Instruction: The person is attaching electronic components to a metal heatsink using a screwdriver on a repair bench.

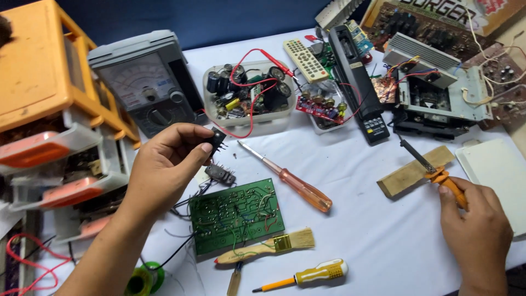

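Note:
My left hand [167,164] is raised above the table, pinching a small black electronic part [217,138] between thumb and fingers. Just below it lie another black part with pins [220,174] and a green circuit board [236,215]. My right hand [478,230] grips the orange handle of a soldering iron [433,170], whose dark tip rests across a wooden block [412,172].
An orange-handled screwdriver [290,181], a paint brush [268,246] and a yellow screwdriver [307,275] lie near the board. Behind are an analog multimeter [143,79], a tub of capacitors [249,93], remotes [306,59], stripped devices and an orange drawer unit [49,98].

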